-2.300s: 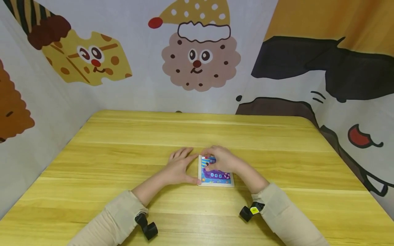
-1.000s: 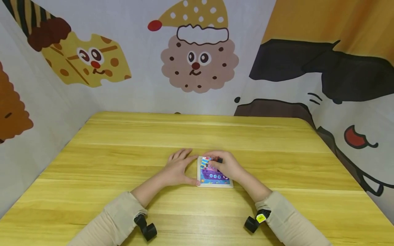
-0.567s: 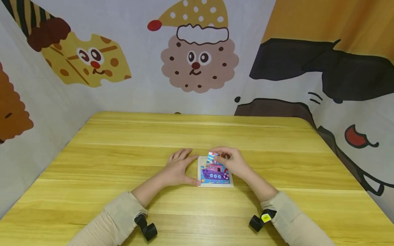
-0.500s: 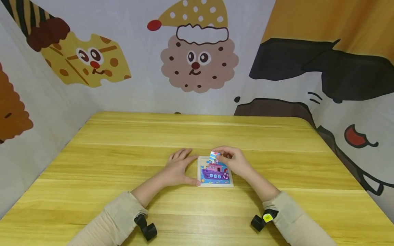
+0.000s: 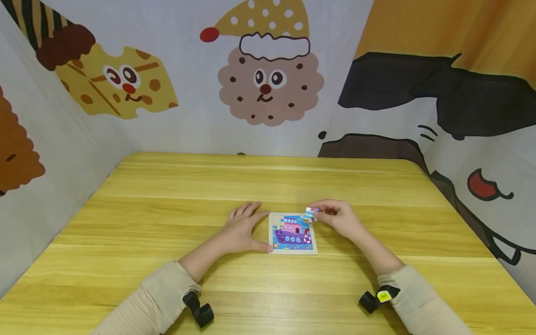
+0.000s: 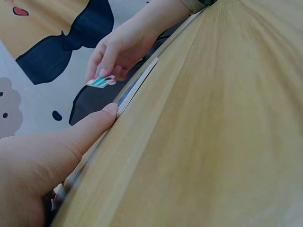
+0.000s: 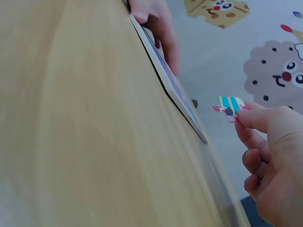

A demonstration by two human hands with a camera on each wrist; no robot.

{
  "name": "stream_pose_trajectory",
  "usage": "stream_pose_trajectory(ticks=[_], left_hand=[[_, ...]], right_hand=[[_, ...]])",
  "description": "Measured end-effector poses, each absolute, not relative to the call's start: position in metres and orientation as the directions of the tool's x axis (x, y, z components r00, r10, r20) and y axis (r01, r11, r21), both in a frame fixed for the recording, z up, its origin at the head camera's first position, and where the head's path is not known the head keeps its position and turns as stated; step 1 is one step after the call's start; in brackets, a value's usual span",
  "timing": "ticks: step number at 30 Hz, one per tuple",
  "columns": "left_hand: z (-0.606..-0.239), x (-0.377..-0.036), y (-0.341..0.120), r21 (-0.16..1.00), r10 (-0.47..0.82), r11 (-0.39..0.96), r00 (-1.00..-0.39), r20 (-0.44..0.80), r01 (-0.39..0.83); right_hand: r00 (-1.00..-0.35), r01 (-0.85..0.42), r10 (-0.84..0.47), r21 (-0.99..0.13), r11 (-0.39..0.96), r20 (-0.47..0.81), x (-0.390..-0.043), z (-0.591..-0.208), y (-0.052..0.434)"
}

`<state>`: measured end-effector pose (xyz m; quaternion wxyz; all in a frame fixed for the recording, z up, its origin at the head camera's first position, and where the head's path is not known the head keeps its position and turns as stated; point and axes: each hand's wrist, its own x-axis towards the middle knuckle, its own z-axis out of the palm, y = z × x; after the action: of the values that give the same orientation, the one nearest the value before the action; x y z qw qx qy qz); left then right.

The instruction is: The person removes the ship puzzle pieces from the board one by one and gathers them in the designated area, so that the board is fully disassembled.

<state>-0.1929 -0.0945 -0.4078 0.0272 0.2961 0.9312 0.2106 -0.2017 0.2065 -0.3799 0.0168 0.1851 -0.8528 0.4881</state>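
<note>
Right hand (image 5: pixel 341 218) lifts striped puzzle piece (image 5: pixel 310 213) clear of puzzle board (image 5: pixel 293 233), pinches it in air past board's far right corner. Left hand (image 5: pixel 243 228) flat, fingers straight, steadies board's left edge mid-tabletop (image 5: pixel 167 209). Gap open in picture; disassembly under way.

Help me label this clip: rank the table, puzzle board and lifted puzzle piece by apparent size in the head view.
1. table
2. puzzle board
3. puzzle piece, pinched by the right hand
</note>
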Motion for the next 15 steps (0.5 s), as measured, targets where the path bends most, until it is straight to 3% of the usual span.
stream_pose_trajectory(ticks=[5, 15], left_hand=[[-0.407, -0.193, -0.095, 0.406, 0.562, 0.736, -0.824, 0.078, 0.541], [-0.406, -0.191, -0.094, 0.415, 0.564, 0.732, -0.822, 0.075, 0.54]], right_hand=[[-0.925, -0.345, -0.314, -0.819, 0.459, 0.214, -0.193, -0.363, 0.212], [-0.939, -0.306, -0.301, -0.811, 0.499, 0.168, -0.2, -0.367, 0.232]])
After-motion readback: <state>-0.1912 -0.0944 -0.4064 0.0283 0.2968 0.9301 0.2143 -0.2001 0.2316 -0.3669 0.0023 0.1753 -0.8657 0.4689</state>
